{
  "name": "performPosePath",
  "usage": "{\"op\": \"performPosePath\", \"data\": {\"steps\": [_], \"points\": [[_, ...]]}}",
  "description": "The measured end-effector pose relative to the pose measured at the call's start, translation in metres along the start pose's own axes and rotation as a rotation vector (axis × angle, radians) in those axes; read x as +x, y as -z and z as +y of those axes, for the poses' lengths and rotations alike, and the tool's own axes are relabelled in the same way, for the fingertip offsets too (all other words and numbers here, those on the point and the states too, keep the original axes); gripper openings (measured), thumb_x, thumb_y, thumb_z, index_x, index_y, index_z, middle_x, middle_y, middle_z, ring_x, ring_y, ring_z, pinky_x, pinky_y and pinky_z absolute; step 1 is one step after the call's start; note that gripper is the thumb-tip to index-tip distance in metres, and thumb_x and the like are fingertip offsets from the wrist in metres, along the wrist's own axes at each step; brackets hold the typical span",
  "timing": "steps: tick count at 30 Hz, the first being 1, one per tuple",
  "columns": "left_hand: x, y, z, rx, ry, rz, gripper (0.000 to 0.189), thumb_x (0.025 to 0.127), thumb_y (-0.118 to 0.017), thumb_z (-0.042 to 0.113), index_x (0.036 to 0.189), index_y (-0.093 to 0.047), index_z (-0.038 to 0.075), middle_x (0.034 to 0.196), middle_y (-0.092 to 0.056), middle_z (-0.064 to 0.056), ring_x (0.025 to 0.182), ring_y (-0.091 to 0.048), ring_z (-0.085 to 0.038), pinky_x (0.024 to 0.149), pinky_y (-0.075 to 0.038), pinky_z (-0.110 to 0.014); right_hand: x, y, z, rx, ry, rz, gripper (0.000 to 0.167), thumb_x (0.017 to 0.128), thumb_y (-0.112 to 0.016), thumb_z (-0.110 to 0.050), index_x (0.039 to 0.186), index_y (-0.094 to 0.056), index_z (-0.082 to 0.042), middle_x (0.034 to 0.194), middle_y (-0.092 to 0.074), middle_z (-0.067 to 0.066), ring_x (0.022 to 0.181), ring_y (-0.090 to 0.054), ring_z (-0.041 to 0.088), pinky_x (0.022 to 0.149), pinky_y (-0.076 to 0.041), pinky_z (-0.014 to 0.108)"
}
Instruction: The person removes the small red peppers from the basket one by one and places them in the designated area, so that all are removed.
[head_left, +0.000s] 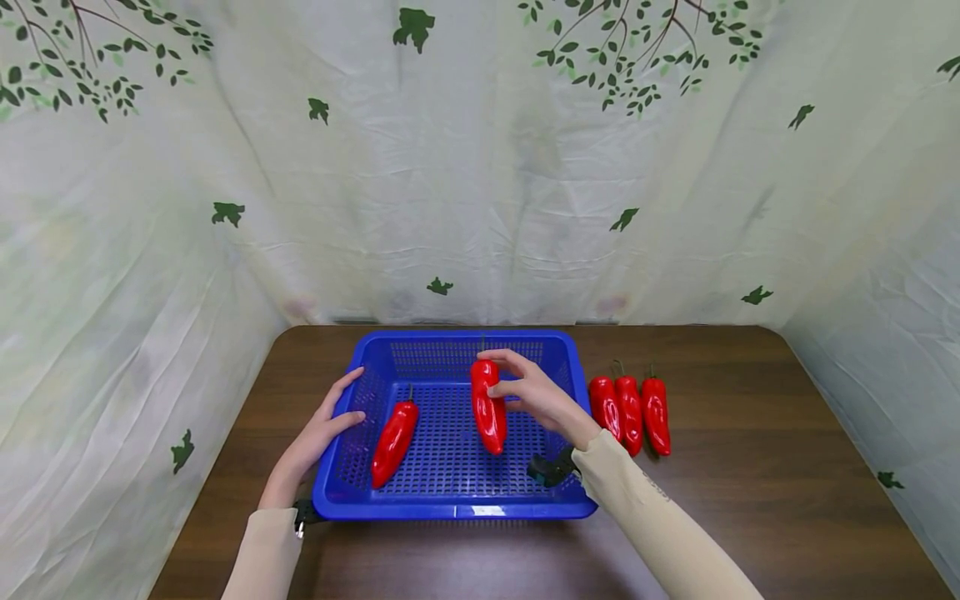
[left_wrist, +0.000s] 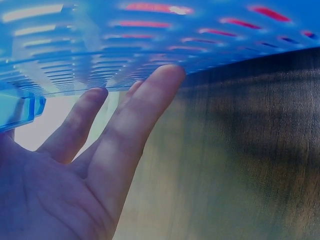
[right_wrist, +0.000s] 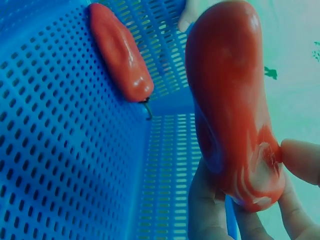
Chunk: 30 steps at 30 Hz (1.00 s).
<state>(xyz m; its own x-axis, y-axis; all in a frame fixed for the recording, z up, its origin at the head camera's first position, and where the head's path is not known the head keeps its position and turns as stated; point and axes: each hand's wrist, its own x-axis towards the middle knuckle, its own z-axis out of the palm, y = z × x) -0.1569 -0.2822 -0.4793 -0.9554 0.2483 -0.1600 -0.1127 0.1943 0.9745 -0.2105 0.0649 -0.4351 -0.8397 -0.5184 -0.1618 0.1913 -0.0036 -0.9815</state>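
A red pepper (head_left: 489,408) is held upright over the blue basket (head_left: 454,510), its stem end up between the thumb and fingers of my right hand (head_left: 534,394). In the right wrist view the pepper (right_wrist: 230,95) fills much of the picture, gripped near one end. My left hand (head_left: 327,425) holds the basket's left rim, the thumb over the edge. In the left wrist view its fingers (left_wrist: 130,130) lie against the outer wall. Another red pepper (head_left: 395,443) lies on the basket floor at the left.
Several red peppers, among them a rightmost pepper (head_left: 656,417), lie side by side on the brown table (head_left: 757,467) just right of the basket. A pale curtain (head_left: 465,200) with leaf prints stands behind the table and along both sides.
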Motion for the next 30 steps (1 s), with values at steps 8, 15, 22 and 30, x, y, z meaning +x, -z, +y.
{"op": "performPosePath", "data": {"steps": [8,15,22,30], "points": [[0.0,0.0,0.001,0.001,0.001,0.002,0.067,0.098,-0.049,0.015,0.153,-0.012,0.029,0.156,-0.001,-0.02,0.132,-0.02,-0.056,0.087,-0.044,-0.064,-0.009,0.011,0.001,0.0,0.003,0.02,0.055,0.087,-0.058,-0.002,0.14,-0.042,-0.006,0.137,-0.042,0.019,0.115,-0.048,0.037,0.089,-0.048,0.053],[0.001,0.0,0.001,0.011,0.011,0.005,0.066,0.098,-0.049,0.017,0.153,-0.013,0.03,0.156,-0.001,-0.02,0.133,-0.02,-0.055,0.089,-0.042,-0.064,-0.016,0.02,-0.003,0.001,0.004,0.034,0.056,0.087,-0.057,-0.003,0.141,-0.041,-0.007,0.137,-0.041,0.019,0.118,-0.046,0.038,0.089,-0.048,0.053],[-0.001,-0.001,0.002,0.002,0.008,0.009,0.067,0.098,-0.049,0.016,0.153,-0.013,0.029,0.156,-0.001,-0.02,0.133,-0.019,-0.055,0.089,-0.042,-0.064,-0.02,0.029,-0.004,0.014,0.004,0.047,0.057,0.087,-0.056,-0.002,0.142,-0.04,-0.006,0.138,-0.04,0.019,0.118,-0.045,0.038,0.091,-0.046,0.054],[0.001,0.0,-0.001,0.009,0.01,0.007,0.067,0.098,-0.049,0.016,0.153,-0.014,0.031,0.156,0.0,-0.02,0.134,-0.018,-0.054,0.091,-0.04,-0.064,-0.027,0.04,-0.003,0.012,0.006,0.068,0.056,0.088,-0.055,0.0,0.142,-0.04,-0.008,0.139,-0.039,0.019,0.12,-0.043,0.038,0.09,-0.048,0.052]]}}
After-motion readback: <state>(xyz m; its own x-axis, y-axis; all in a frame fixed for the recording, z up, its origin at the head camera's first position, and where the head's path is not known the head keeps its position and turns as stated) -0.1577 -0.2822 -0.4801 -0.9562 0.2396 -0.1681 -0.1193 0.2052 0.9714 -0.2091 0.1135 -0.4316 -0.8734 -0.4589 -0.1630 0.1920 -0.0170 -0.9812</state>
